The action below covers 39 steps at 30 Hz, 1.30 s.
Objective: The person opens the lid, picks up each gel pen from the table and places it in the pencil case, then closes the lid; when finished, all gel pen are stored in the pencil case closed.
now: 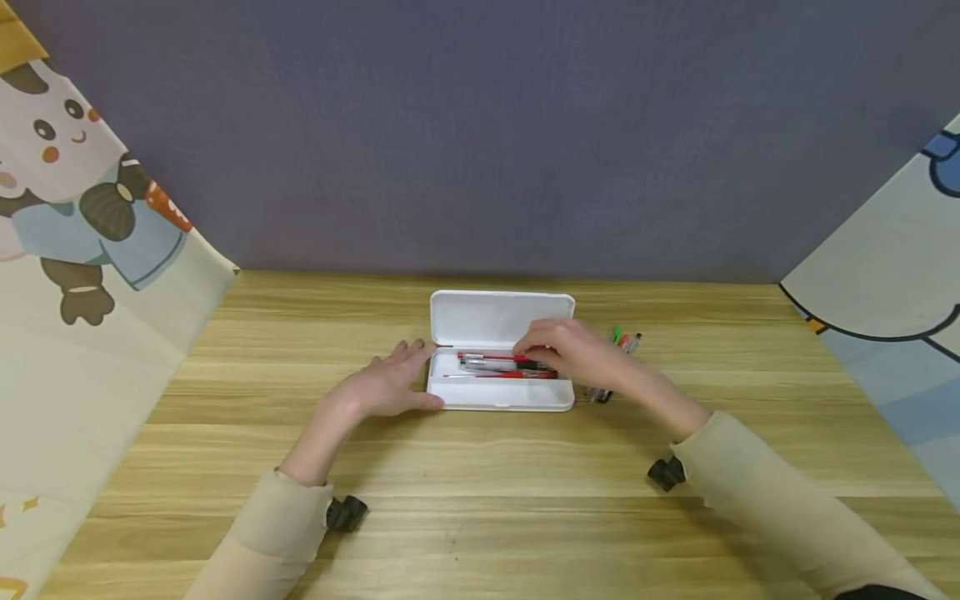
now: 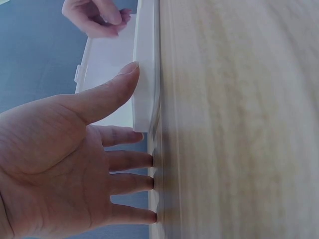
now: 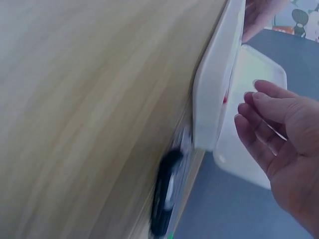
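A white pencil case (image 1: 502, 395) lies on the table with its lid (image 1: 480, 318) raised at the back. Several pens (image 1: 497, 374), red and black, rest inside it. At the case's left end my left hand (image 1: 384, 388) has its fingers spread; its thumb (image 2: 114, 92) lies against the case wall, with the other fingertips down at the tabletop. My right hand (image 1: 581, 354) hovers over the right part of the case, covering some pen ends. In the right wrist view that hand (image 3: 294, 144) has loosely bent fingers, and no object shows between them.
More pens (image 1: 624, 340), with green, red and black parts, lie on the wooden table (image 1: 480, 517) just right of the case, partly behind the right hand. A dark grey wall panel (image 1: 480, 150) rises at the back edge. Patterned panels stand at both sides.
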Tool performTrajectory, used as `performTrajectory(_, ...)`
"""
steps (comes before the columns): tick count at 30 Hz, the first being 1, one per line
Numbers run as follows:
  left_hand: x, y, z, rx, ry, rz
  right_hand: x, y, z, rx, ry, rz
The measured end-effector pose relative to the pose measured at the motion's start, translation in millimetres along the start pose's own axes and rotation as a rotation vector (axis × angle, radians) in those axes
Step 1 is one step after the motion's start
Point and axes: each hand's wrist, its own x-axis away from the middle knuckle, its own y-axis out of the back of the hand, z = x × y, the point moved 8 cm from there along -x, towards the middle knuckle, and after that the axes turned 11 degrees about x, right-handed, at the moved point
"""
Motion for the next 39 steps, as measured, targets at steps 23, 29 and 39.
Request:
performTrajectory(23,-4.3,1.3,-1.8,0.014,0.014,-0.004,73.6,21.8,-73.9,-0.097,-0.118,0.014)
performTrajectory(29,-5.8,2.1,-1.8,0.015,0.011,-0.007,88.7,22.2,-91.3,-0.065,-0.155,0.014)
performTrajectory(39,-7.6,1.9,-3.7,0.022,0.012,-0.006,99.4,21.3,-107.1,-0.036,-0.169,0.018)
